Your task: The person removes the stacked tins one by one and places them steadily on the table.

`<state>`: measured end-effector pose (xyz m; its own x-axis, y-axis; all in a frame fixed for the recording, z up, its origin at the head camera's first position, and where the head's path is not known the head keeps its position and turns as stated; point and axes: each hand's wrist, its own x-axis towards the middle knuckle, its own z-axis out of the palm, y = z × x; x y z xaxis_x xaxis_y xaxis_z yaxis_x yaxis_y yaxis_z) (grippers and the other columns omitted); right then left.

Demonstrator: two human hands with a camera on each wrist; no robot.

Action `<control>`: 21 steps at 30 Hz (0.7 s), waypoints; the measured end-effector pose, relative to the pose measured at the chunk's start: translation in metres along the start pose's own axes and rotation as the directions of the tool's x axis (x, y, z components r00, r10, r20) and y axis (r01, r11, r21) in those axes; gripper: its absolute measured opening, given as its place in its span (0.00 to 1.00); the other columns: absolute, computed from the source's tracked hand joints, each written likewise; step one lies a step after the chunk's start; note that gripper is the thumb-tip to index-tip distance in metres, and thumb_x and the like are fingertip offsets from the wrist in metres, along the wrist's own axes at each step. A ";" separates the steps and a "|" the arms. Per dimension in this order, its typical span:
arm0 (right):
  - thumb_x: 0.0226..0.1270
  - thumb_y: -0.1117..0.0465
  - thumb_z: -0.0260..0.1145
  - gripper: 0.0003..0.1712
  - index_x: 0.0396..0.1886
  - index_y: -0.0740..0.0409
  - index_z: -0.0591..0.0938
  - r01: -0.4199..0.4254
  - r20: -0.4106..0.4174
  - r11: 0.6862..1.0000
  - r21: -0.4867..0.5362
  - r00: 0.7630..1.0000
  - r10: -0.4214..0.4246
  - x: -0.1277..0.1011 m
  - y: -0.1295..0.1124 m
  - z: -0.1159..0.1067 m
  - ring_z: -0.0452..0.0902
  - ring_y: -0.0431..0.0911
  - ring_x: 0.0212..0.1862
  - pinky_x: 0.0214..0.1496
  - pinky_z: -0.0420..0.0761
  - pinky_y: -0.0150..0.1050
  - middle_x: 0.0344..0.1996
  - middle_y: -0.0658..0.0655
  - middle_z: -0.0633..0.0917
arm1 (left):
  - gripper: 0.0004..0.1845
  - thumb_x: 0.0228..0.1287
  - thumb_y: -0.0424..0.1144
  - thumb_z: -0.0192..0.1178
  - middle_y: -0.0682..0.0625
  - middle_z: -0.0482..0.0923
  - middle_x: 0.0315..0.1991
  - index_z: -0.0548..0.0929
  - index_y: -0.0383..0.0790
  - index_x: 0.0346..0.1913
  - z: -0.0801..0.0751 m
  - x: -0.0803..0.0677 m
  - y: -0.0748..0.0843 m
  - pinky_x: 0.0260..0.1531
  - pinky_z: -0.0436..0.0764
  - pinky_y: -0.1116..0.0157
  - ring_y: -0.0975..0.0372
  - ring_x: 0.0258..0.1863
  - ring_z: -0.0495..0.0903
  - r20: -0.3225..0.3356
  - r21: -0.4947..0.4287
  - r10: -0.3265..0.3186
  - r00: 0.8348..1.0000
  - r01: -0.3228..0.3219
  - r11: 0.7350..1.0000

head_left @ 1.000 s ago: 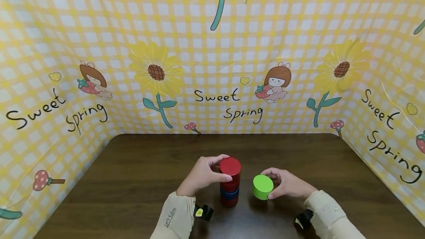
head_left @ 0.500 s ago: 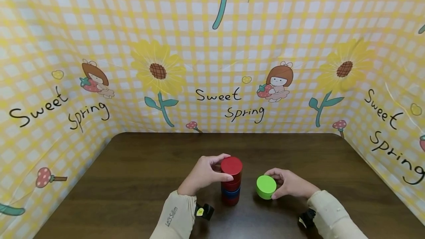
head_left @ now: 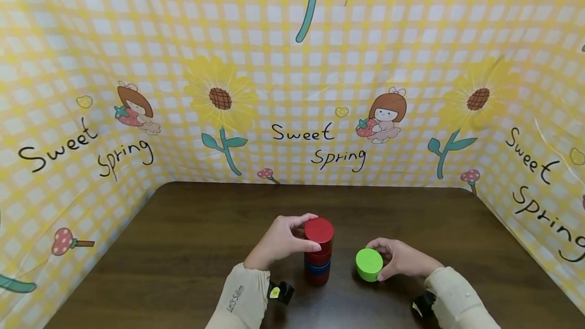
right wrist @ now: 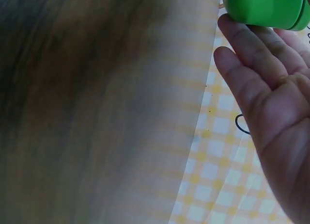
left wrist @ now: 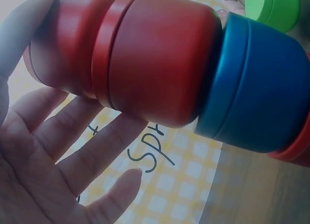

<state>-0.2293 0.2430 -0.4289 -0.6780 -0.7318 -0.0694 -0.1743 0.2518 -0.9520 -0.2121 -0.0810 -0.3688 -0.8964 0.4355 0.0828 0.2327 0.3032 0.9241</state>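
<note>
A stack of round tins (head_left: 318,260) stands on the dark wooden table (head_left: 192,248): two red ones over a blue one (head_left: 317,268) and a red one at the bottom. My left hand (head_left: 299,235) grips the top red tin (head_left: 319,229) between thumb and fingers; in the left wrist view the red tin (left wrist: 145,64) and the blue tin (left wrist: 261,88) fill the frame. To the right, my right hand (head_left: 388,259) holds a green tin (head_left: 369,264) low at the tabletop; I cannot tell if it touches. In the right wrist view the fingers (right wrist: 252,64) reach the green tin (right wrist: 264,8).
A yellow checked backdrop (head_left: 301,90) with sunflowers and "Sweet Spring" lettering walls the table at the back and on both sides. Bare wood lies left of the stack and behind it.
My right hand has carried the green tin a little to the right and lower, away from the stack. My left hand has stayed on the top red tin.
</note>
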 end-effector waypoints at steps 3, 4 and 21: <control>0.53 0.69 0.73 0.35 0.56 0.79 0.66 0.000 0.016 1.000 0.001 1.000 0.000 0.000 0.001 0.000 0.80 0.43 0.46 0.44 0.79 0.34 0.49 0.64 0.81 | 0.31 0.54 0.39 0.72 0.44 0.83 0.47 0.77 0.36 0.62 0.000 0.000 0.001 0.41 0.81 0.60 0.57 0.41 0.81 0.002 -0.011 -0.005 1.000 0.005 1.000; 0.53 0.69 0.73 0.35 0.56 0.79 0.66 -0.004 0.016 1.000 -0.005 1.000 0.004 0.000 0.001 0.000 0.80 0.42 0.46 0.44 0.79 0.34 0.49 0.65 0.80 | 0.31 0.55 0.39 0.71 0.44 0.83 0.47 0.76 0.36 0.62 0.000 0.000 0.001 0.41 0.81 0.60 0.57 0.41 0.81 0.003 -0.016 -0.005 1.000 0.005 1.000; 0.50 0.70 0.75 0.35 0.57 0.75 0.69 -0.060 -0.031 0.990 -0.129 0.998 0.056 -0.001 0.003 0.004 0.78 0.39 0.47 0.46 0.77 0.32 0.50 0.65 0.81 | 0.30 0.55 0.38 0.71 0.42 0.83 0.47 0.76 0.35 0.62 0.001 0.000 -0.002 0.42 0.82 0.59 0.57 0.40 0.82 0.005 -0.055 0.002 1.000 -0.002 0.998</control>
<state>-0.2261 0.2420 -0.4325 -0.7086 -0.6964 -0.1137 -0.2241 0.3748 -0.8996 -0.2120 -0.0803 -0.3710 -0.8937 0.4408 0.0829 0.2133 0.2550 0.9431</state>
